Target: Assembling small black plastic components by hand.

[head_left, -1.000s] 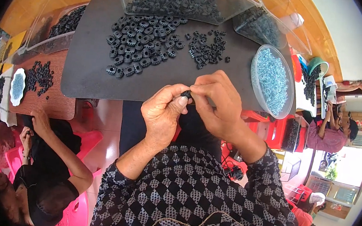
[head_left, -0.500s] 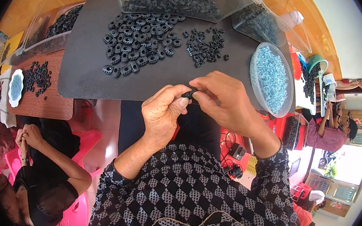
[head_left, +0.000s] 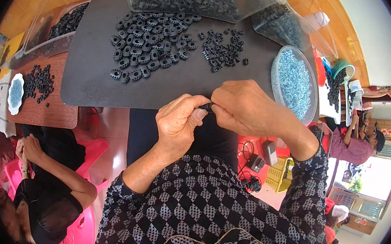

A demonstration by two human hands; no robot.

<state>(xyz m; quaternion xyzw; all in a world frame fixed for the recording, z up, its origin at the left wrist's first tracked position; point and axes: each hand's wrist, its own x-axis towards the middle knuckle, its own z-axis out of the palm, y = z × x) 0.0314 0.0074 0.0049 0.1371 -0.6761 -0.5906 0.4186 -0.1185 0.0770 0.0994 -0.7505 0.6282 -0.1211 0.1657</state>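
Observation:
Just over the near edge of the dark table [head_left: 161, 93], my left hand [head_left: 177, 122] pinches a small black plastic piece [head_left: 207, 107] between thumb and finger. My right hand [head_left: 248, 108] closes on the same piece from the right, its fingers mostly covering it. The piece looks like part of a small claw clip. A spread of black toothed clip parts [head_left: 151, 44] lies beyond my hands. Smaller black pieces [head_left: 222, 50] form a looser group to its right. Closest to my right hand stands a clear round bowl [head_left: 316, 97] of tiny shiny bluish pieces [head_left: 293, 79], possibly springs.
Clear bins [head_left: 186, 12] of black parts line the far edge. On the left, a brown table [head_left: 62, 105] bears black pieces and a white dish [head_left: 15, 94]; a co-worker's hands [head_left: 30, 147] are clasped beside it. Below right are cables and a yellow basket [head_left: 280, 173].
My right hand has turned, its wrist and forearm swinging outward to the right, while its fingertips stay at the black piece. My left hand has hardly moved.

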